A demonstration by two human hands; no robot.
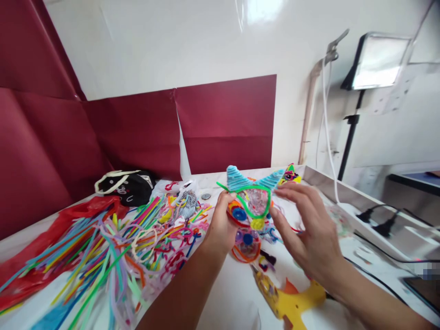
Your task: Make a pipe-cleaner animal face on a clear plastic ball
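Above the table I hold a pipe-cleaner craft piece point(255, 184) with two pointed light-blue ears, a bright green loop below them and a yellow knot under the loop. My left hand point(223, 220) is closed on its left side, beside an orange part with a blue round centre. My right hand point(305, 224) is at its right edge, thumb and fingers apart, fingertips close to or touching the blue ear. Just below lies a clear round piece with an orange rim point(246, 252). A yellow glue gun point(295, 298) rests under my right hand.
Many loose coloured pipe cleaners point(103, 256) spread over the left of the table, partly on a red plastic bag point(20, 270). A black pouch point(132, 188) stands behind. Plugs and cables point(381, 222) are on the right, near a lamp point(381, 62) on a stand.
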